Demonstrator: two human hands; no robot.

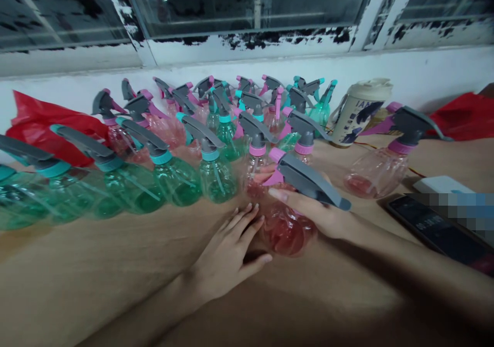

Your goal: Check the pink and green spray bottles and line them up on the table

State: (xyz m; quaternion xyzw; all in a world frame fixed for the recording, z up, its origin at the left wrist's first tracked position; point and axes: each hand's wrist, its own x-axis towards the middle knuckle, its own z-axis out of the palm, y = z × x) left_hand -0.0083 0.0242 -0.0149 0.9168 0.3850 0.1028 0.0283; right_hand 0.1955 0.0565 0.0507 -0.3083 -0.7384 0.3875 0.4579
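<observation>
Brown, wood-like table (116, 275) fills most of what I see from where I stand, running up to a window (193, 2) with peeling white frames. Along its far side crowd the spray bottles: a slanting row of green bottles (177, 180) at the left, with pink and green ones mixed behind. Crumpled red plastic (57, 126) lies at the far left.

Near the middle, the person's right hand (324, 213) wraps round the neck of a pink bottle (287, 229), thumb in front, fingers curled behind, beneath its grey trigger head. That bottle is upright, just in front of the others. The left hand (227, 252) lies palm down, fingers a little spread, tips just beside the bottle's base; I can't tell whether they touch it.

To the right are a lone pink bottle (380, 172), a lidded cup (358, 113), a phone (436, 229) and a small white box (442, 185).
</observation>
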